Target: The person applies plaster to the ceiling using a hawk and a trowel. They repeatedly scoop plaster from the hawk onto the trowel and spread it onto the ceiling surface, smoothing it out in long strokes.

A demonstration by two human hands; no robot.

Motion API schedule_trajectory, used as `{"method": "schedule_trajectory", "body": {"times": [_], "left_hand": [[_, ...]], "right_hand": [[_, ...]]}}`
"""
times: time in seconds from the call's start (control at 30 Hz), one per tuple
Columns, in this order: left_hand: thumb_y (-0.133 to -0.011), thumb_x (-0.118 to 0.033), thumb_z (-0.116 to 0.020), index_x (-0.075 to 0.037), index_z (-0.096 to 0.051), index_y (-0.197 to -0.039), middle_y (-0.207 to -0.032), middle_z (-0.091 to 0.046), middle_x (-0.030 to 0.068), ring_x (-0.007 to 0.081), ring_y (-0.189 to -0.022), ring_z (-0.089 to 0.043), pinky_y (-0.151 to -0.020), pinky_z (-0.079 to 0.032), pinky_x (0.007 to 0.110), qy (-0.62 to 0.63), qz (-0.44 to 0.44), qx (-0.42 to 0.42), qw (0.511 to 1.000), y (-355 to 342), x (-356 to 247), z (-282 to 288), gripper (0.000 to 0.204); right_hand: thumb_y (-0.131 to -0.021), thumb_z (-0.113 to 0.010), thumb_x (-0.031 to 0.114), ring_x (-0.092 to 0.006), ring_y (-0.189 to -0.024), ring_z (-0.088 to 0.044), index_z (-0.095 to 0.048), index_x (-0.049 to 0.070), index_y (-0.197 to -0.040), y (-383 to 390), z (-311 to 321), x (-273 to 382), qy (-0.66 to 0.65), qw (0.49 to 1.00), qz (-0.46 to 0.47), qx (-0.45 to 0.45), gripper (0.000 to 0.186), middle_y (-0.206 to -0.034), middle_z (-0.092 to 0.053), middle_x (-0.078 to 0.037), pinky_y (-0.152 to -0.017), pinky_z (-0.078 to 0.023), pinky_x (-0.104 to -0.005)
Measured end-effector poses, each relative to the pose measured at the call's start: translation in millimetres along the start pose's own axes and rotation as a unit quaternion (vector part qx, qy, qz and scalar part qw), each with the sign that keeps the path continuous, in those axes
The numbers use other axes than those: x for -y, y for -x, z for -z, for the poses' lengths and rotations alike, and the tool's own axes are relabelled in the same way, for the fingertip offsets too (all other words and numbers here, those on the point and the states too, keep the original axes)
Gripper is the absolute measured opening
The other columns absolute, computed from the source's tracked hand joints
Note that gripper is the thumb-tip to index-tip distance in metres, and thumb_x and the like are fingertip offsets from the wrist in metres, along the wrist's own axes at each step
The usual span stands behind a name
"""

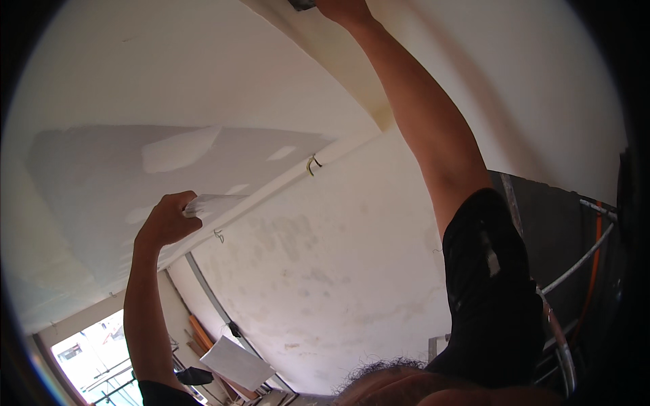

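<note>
My left hand is raised on the left side of the view, its fingers closed around a wide putty knife. The thin, pale metal blade sticks out to the right, seen nearly edge-on below the ceiling. My right arm stretches to the top edge, where my right hand is partly cut off. That hand grips a dark tool against or close to the ceiling edge; its kind cannot be made out. White filler patches lie on the grey part of the ceiling.
Wires stick out along the wall top. The pale wall has dark blotches. Metal scaffold pipes and an orange cable stand at right. A bright window, a white panel and timber are at lower left.
</note>
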State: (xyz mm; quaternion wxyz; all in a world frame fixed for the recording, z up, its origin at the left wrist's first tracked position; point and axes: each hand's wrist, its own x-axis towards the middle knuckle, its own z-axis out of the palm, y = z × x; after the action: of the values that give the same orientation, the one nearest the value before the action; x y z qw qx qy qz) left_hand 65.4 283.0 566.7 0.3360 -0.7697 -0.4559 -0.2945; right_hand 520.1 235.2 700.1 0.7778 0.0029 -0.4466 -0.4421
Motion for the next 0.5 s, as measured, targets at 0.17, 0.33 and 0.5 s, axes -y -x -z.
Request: {"method": "schedule_trajectory", "body": {"times": [0.17, 0.33, 0.5], "left_hand": [[-0.068, -0.01, -0.069, 0.001, -0.064, -0.095, -0.078, -0.065, 0.0155, 0.0274, -0.07, -0.06, -0.07, -0.05, 0.038, 0.021, -0.001, 0.008, 1.0, -2, -12, -3, 0.029], [-0.068, -0.009, -0.069, 0.002, -0.063, -0.094, -0.077, -0.064, 0.0156, 0.0263, -0.07, -0.059, -0.07, -0.049, 0.038, 0.028, 0.004, 0.012, 1.0, -4, -16, -7, 0.029], [-0.068, -0.01, -0.069, 0.002, -0.063, -0.094, -0.077, -0.064, 0.0158, 0.0256, -0.069, -0.058, -0.069, -0.049, 0.039, 0.025, 0.001, 0.012, 1.0, -1, -9, -12, 0.029]], "right_hand": [[-0.098, -0.067, 0.024, -0.0399, -0.123, -0.06, -0.037, -0.001, -0.142, 3, -6, -11, -0.008, 0.996, -0.03, 0.08, 0.059, -0.132, -0.059, -0.031, -0.104, -0.047, -0.0451], [-0.1, -0.065, 0.027, -0.0418, -0.125, -0.058, -0.035, -0.004, -0.143, 6, -11, -23, 0.009, 0.996, -0.022, 0.081, 0.061, -0.134, -0.057, -0.033, -0.105, -0.047, -0.0464], [-0.101, -0.065, 0.03, -0.0435, -0.126, -0.058, -0.034, -0.006, -0.143, 8, -21, -35, 0.043, 0.996, 0.0, 0.074, 0.063, -0.134, -0.056, -0.034, -0.105, -0.047, -0.0476]]}}
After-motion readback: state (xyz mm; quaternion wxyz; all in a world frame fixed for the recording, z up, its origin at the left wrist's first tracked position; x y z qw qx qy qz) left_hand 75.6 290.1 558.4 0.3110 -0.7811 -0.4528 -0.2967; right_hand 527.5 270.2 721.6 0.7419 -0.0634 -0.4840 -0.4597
